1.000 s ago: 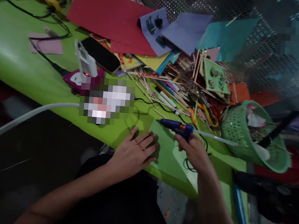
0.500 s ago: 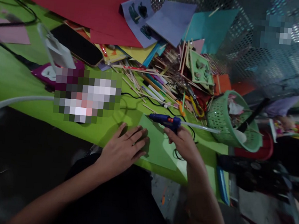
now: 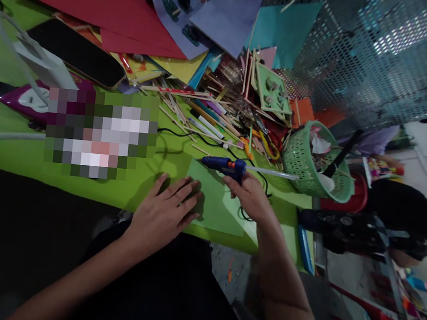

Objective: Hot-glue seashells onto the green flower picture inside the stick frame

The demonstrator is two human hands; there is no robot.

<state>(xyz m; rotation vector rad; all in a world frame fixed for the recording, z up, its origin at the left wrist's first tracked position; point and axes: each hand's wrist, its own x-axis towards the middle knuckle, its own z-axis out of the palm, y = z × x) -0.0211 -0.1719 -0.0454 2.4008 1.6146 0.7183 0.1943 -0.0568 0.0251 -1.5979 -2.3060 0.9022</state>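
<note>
My right hand (image 3: 246, 190) is closed round the handle of a blue hot glue gun (image 3: 218, 164). A clear glue stick (image 3: 272, 173) juts from its back end, and its nozzle points left over the top left corner of a light green paper sheet (image 3: 213, 207). Flat on the table, fingers spread, my left hand (image 3: 168, 203) rests across the left part of that sheet. The gun's black cord runs behind it, partly hidden by my right hand and wrist.
Behind the sheet lie loose wooden sticks, markers (image 3: 201, 125) and yellow-handled scissors (image 3: 270, 147). A green basket (image 3: 292, 159) stands at the right. At the left are a purple iron (image 3: 24, 102), a black phone (image 3: 77, 53) and a blurred-out patch. Coloured papers (image 3: 85, 4) line the back.
The whole scene has shifted left in the view, showing more of a person at the right. My hands, the glue gun and the green sheet keep nearly the same positions relative to each other.
</note>
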